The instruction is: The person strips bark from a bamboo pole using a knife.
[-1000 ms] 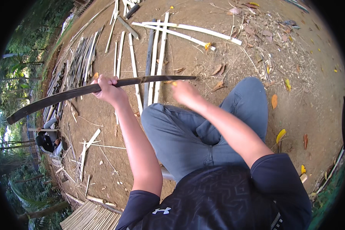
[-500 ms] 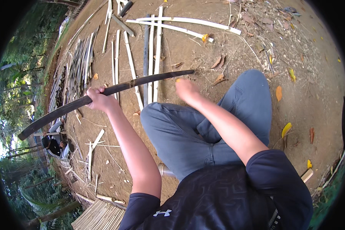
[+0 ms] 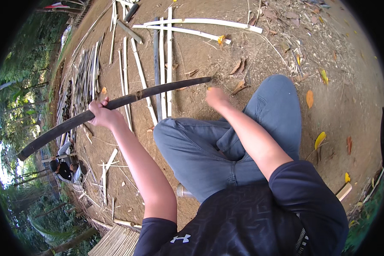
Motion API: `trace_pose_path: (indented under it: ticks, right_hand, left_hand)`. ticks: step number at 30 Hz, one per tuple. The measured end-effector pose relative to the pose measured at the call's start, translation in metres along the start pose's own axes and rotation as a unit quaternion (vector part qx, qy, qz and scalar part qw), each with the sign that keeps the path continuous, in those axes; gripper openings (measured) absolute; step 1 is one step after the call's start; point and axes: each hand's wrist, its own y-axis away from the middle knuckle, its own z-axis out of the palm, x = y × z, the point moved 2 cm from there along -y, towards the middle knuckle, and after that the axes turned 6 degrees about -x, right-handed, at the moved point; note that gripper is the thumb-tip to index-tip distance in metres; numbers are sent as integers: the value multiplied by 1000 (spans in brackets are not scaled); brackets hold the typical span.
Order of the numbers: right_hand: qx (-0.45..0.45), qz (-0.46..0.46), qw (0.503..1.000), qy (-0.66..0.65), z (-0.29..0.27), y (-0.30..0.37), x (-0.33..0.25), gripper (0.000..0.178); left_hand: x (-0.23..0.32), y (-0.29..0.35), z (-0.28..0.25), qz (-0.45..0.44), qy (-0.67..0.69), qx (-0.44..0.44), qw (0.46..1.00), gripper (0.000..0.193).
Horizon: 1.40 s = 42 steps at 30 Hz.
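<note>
A long dark split bamboo strip (image 3: 162, 88) slants across the view, its far left end lower and its right end near the ground litter. My left hand (image 3: 103, 114) is wrapped round it left of its middle, with a joint ring of the bamboo to the right of my grip. Just below the strip's right end is my right hand (image 3: 216, 98), closed and apart from the strip. A tiny yellow-orange spot shows at its fingertips; what it holds, if anything, is too small to name.
Pale bamboo strips (image 3: 170, 64) and a dark one lie on the dirt ahead, with two long strips crossing them. Stacked poles (image 3: 84, 70) lie at the far left. A seated person (image 3: 66, 170) is at the left. A slatted bamboo panel (image 3: 115, 242) is at the lower left.
My right hand has moved slightly right and down, away from the strip's end. My left hand and the strip have shifted a little left; the whole view has also turned slightly.
</note>
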Motion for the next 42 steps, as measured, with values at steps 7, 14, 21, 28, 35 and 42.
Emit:
trace_pose_path:
  ticks: [7, 14, 21, 28, 35, 42]
  right_hand:
    - [11, 52, 998, -38, 3, -18, 18, 36]
    - [-25, 22, 998, -46, -1, -29, 22, 28]
    - [84, -33, 994, -57, 19, -9, -27, 34]
    - [82, -60, 995, 16, 23, -12, -38, 23]
    - [47, -20, 998, 38, 11, -15, -33, 23]
    - [13, -22, 999, 38, 10, -14, -44, 30]
  left_hand:
    - [-3, -2, -7, 3, 10, -24, 1000, 19]
    - [-3, -5, -14, -4, 24, -33, 999, 16]
    - [-16, -20, -29, -29, -9, 82, 996, 19]
    - [-23, -15, -49, -19, -12, 116, 993, 19]
    - [-28, -22, -57, -17, -13, 111, 994, 21]
    - [-26, -20, -55, -18, -3, 74, 997, 21]
